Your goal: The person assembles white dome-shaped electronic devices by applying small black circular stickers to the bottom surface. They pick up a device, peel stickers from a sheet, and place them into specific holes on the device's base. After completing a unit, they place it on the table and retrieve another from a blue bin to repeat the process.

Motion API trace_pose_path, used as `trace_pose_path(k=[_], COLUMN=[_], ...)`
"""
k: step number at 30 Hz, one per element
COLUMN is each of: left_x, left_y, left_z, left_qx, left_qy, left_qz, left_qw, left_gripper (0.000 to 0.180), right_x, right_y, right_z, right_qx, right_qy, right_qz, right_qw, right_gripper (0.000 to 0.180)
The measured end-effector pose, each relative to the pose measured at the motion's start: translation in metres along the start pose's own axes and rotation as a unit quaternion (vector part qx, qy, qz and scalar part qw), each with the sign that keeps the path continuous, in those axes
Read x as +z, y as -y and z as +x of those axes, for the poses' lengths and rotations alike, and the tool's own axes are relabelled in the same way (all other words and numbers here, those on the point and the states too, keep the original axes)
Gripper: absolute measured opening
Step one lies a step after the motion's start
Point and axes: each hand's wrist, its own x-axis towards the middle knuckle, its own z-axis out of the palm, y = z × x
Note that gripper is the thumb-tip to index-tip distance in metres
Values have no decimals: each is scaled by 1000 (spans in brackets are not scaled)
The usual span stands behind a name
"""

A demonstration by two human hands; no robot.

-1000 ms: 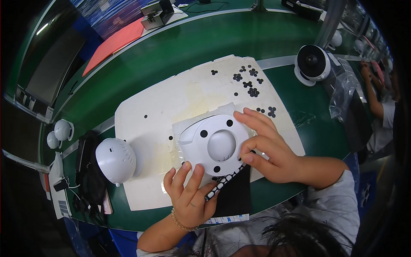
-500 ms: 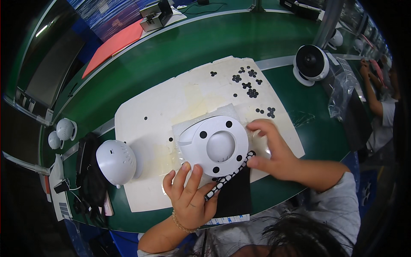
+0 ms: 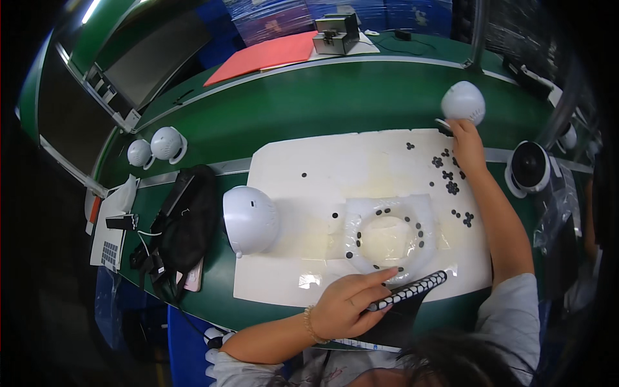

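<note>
I have the hands well apart, the nearer right hand [image 3: 469, 145] closed on the white camera [image 3: 464, 102] beyond the pale board's [image 3: 361, 168] far right corner, the left hand [image 3: 348, 304] pinching a patterned strip [image 3: 416, 287] slanting rightward

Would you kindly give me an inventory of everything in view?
Held globe: one, white, upper right
Other globes: three, white, left
Black-faced globe: one, white, right
Sheet: one, off-white, centre
Pad: one, whitish, on sheet
Dots: many, black, on pad and sheet
Stick: one, black-and-white, near pad
Bag: one, black, left
Panel: one, red, back
Box: one, metallic, back
Wrap: uncounted, clear, right
Table: one, green, under sheet
Rim items: count unclear
Left hand: one, bare, holding stick
Right hand: one, bare, on held globe
</note>
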Motion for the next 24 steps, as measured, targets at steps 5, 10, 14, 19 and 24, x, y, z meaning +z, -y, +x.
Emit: trace_pose_path(k=[5, 10, 14, 19, 24], left_x=[4, 7, 6, 2, 1], left_y=[6, -1, 1, 2, -2], left_z=[2, 5, 5, 8, 9], left_qx=[5, -85, -48, -33, -30], left_qy=[-8, 10, 43, 73, 28], left_qz=[-32, -55, -25, -24, -57], left_qw=[999, 995, 998, 996, 998], left_gripper=[29, 35, 36, 35, 27], right_x=[13, -19, -80, -124, -136], right_y=[-32, 7, 5, -53, -42], right_z=[5, -34, -108, -134, -111], right_qx=[69, 129, 217, 186, 7], right_qy=[132, 157, 168, 144, -70], right_qz=[-122, 113, 44, -107, -201], right_qw=[981, 973, 960, 966, 977], right_gripper=[26, 38, 52, 63, 24])
